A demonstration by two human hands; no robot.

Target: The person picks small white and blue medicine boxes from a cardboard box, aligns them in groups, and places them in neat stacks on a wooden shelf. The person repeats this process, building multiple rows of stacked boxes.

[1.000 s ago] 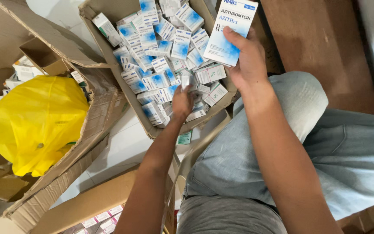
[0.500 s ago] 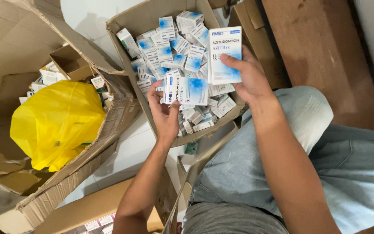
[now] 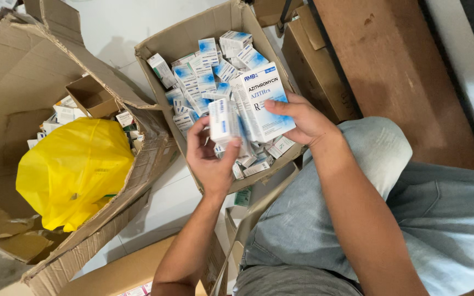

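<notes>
- The right hand (image 3: 303, 118) is gripping a stack of packs (image 3: 261, 101), thumb pressing across the front face and fingers curling behind; I judge the hold is keeping the flat white-and-blue face turned up toward the eyes.
- The left hand (image 3: 212, 159) is pinching a small pack (image 3: 223, 120) upright, thumb on one side and fingertips on the other, just at 9 o'clock of the stack and touching it or nearly so, seemingly lining it up alongside.
- Both are hovering over the near end of the open carton (image 3: 165, 46), so anything slipping would be landing among the loose packs (image 3: 209, 66).
- The stack is looking clean and square-edged, white with a blue band and a blue swirl low on the face; the small pack is showing the same colours on a narrower side.
- At 9 o'clock, well apart, a torn big box (image 3: 12, 71) is holding a yellow bag (image 3: 72, 170) and more cartons.
- The person's knee (image 3: 379, 153), in pale jeans, is resting at 4 o'clock of the carton.
</notes>
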